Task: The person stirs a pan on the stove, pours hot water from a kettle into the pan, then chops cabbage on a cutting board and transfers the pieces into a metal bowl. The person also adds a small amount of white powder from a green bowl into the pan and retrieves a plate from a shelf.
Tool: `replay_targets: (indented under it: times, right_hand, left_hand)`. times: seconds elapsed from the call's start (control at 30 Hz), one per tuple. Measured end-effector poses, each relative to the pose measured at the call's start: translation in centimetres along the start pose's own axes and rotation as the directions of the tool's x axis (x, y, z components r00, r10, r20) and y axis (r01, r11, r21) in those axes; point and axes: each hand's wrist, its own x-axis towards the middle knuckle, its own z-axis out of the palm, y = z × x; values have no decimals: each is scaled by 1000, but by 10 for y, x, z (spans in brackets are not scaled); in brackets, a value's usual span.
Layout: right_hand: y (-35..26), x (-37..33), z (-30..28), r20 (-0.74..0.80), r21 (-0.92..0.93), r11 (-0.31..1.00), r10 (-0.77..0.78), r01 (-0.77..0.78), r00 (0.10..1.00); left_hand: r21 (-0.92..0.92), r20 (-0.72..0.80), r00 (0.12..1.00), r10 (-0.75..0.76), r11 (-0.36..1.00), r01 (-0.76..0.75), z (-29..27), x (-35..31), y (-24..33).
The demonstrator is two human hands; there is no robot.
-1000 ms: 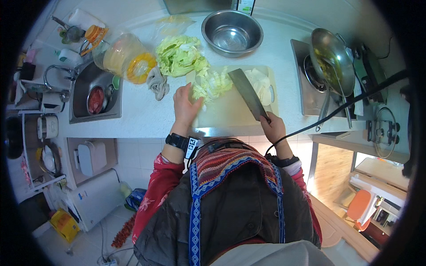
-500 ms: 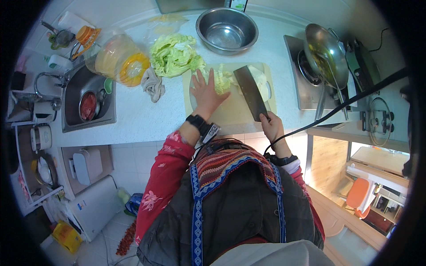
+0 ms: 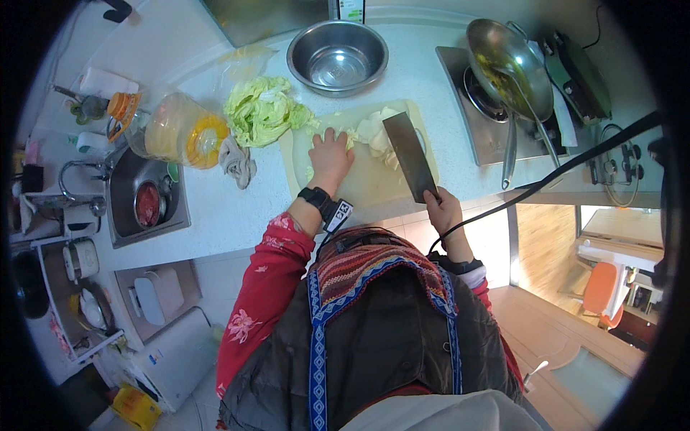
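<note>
Cleaver slants near the right edge of a partly bare cutting board.

Shows wide, dark grey rect. knife in r. hand, slanted far-left to near-right over r. side of pale bd. Has white pcs heaped loosely nr far edge, just l. of blade. Also shows pale green shreds by l. hand; can't tell if touching.
</note>
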Motion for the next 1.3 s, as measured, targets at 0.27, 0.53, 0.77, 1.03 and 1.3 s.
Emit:
replay_targets:
  times: [0.27, 0.53, 0.77, 1.03, 1.3]
  right_hand:
    - [1, 1, -2, -36, 90, 996, 3, 1, 999]
    - [10, -4, -7, -69, 172, 985, 10, 2, 998]
    - [19, -21, -10, -79, 144, 984, 121, -109, 989]
    - [17, -23, -14, -58, 121, 987, 110, -102, 992]
    - [-2, -5, -9, -21, 52, 997, -50, 51, 999]
  left_hand:
    - [-249, -118, 993, 4, 968, -33, 5, 9, -26]
    - [-844, -123, 982, -147, 535, -26, -98, 83, -39]
    - [-647, -108, 994, 16, 758, -83, -102, 208, -20]
    - [-351, -201, 964, 173, 906, -236, -71, 164, -38]
    - [-285, -162, 987, -11, 958, -36, -5, 18, -60]
